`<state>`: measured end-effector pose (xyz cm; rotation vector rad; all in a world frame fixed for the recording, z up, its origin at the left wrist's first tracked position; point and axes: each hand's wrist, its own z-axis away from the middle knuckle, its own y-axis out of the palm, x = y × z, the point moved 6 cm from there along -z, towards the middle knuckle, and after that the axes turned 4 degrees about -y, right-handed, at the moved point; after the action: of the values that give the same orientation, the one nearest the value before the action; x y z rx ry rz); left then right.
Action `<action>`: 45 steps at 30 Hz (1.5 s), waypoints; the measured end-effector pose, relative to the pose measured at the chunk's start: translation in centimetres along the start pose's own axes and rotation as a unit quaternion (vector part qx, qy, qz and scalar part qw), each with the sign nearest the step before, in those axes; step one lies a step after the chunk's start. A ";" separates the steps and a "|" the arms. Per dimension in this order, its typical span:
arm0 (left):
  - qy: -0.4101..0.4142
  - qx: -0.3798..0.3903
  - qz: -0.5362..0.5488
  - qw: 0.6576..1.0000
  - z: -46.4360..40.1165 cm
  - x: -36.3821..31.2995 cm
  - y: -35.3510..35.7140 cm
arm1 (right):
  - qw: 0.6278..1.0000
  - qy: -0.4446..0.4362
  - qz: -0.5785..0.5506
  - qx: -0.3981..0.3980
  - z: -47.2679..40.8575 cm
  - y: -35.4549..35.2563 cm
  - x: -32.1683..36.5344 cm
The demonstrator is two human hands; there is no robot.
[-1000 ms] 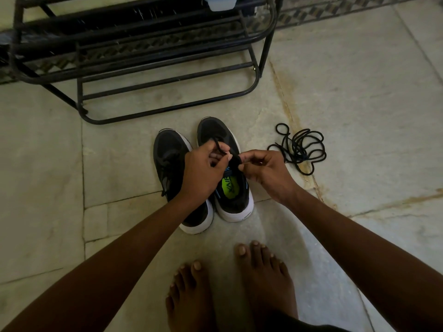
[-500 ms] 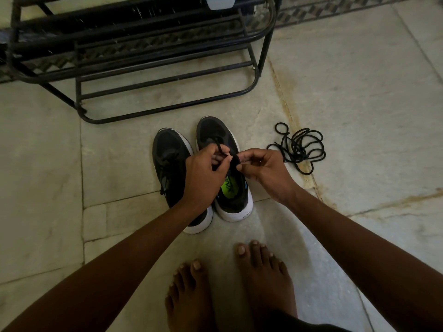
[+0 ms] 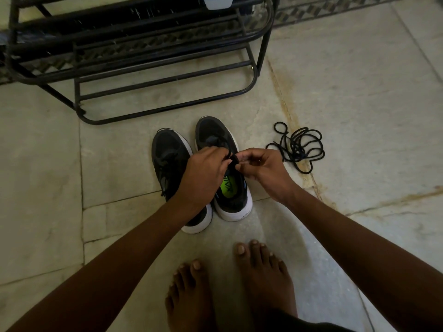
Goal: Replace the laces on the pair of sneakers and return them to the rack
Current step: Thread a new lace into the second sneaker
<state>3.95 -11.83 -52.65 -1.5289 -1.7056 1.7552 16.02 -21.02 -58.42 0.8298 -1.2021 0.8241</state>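
Two black sneakers with white soles stand side by side on the stone floor, toes toward the rack. The left sneaker (image 3: 170, 161) is partly under my left forearm. The right sneaker (image 3: 230, 190) shows a green insole. My left hand (image 3: 203, 173) and my right hand (image 3: 261, 167) meet above the right sneaker's tongue, each pinching the black lace (image 3: 233, 160) threaded in that shoe. A loose black lace (image 3: 298, 146) lies coiled on the floor to the right of the shoes.
A black metal shoe rack (image 3: 143, 56) stands beyond the sneakers, its lower bars bare, with a pale blue container (image 3: 217, 1) on an upper tier. My bare feet (image 3: 230, 283) stand just behind the shoes. A patterned floor border runs along the back.
Both hands have drawn slightly closer together over the right sneaker while still pinching the lace. The shoes and the loose lace lie where they were.
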 end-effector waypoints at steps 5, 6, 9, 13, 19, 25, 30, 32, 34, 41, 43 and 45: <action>-0.084 -0.015 0.065 0.994 0.1 0.7 0.5 | 1.000 0.004 -0.002 0.001 0.1 0.1 0.2; -0.111 -0.023 0.088 0.990 0.3 0.8 0.5 | 1.000 0.005 -0.001 0.001 0.1 0.1 0.1; -0.196 -0.046 0.152 0.968 0.6 1.3 0.7 | 1.000 0.011 0.008 -0.006 0.0 0.1 0.0; -0.269 -0.058 0.201 0.940 0.8 1.9 1.5 | 1.000 0.011 0.015 -0.012 -0.2 0.0 -0.1; -0.285 -0.044 0.223 0.931 1.0 2.4 1.8 | 0.999 0.011 0.025 -0.016 -0.2 0.0 -0.1; -0.100 -0.009 0.084 0.991 0.0 1.1 0.5 | 1.000 0.004 0.026 -0.017 -0.2 0.0 -0.1; 0.017 0.029 -0.093 0.995 -0.1 -0.8 1.1 | 0.999 0.000 0.032 -0.017 -0.2 0.0 0.0; 0.028 0.029 -0.129 0.991 -0.2 -1.3 1.1 | 0.999 0.000 0.029 -0.015 -0.3 -0.1 -0.1; 0.040 0.028 -0.168 0.985 -0.3 -1.6 1.1 | 1.000 0.002 0.027 -0.015 -0.3 -0.1 -0.2; -0.083 0.022 -0.041 0.995 0.1 -0.5 0.9 | 0.999 0.001 0.029 -0.015 -0.2 -0.1 -0.2; -0.173 0.026 0.051 0.983 -0.1 0.6 0.8 | 0.999 0.005 0.027 -0.019 -0.2 -0.1 -0.3; -0.235 0.023 0.118 0.964 -0.2 1.2 0.6 | 0.999 0.010 0.021 -0.024 -0.2 -0.1 -0.4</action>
<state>3.88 -10.91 -53.68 -1.4241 -1.7142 2.4207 16.16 -20.96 -58.81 0.7577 -1.2199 0.8343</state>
